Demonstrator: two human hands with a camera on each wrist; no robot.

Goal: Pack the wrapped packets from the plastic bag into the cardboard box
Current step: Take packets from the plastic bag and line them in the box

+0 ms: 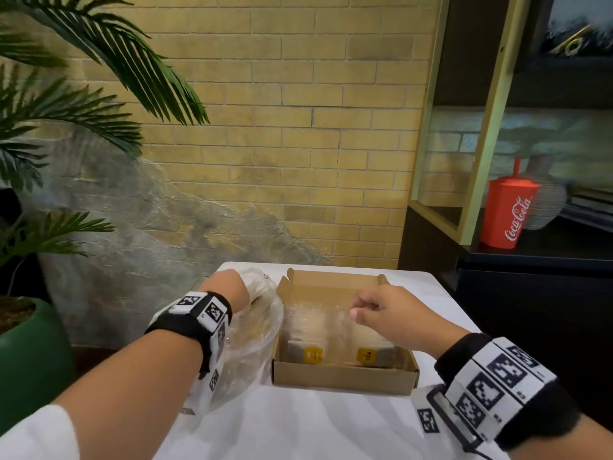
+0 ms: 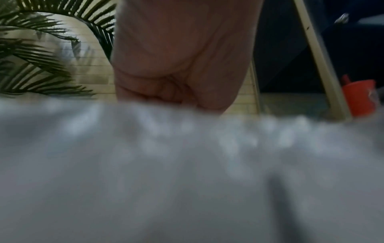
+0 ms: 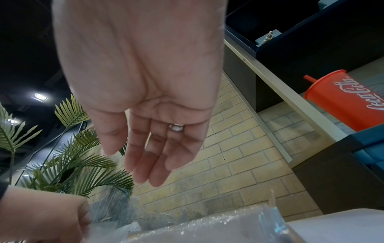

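Observation:
An open cardboard box (image 1: 341, 376) sits on the white table (image 1: 298, 429). Inside it lie two clear-wrapped packets (image 1: 313, 346) (image 1: 373, 343) with yellow tags, side by side. A crumpled clear plastic bag (image 1: 255, 346) lies just left of the box. My left hand (image 1: 227, 288) is curled into a fist at the bag's far top and grips the plastic; the left wrist view shows that fist (image 2: 176, 78) above blurred plastic (image 2: 187, 164). Over the box's right half hovers my right hand (image 1: 381, 315), its fingers (image 3: 149, 164) relaxed and holding nothing.
A red Coca-Cola cup (image 1: 507, 214) with a straw stands on a dark shelf unit at the right. A palm plant in a green pot (image 1: 30, 356) stands left of the table. A yellow brick wall (image 1: 298, 127) runs behind.

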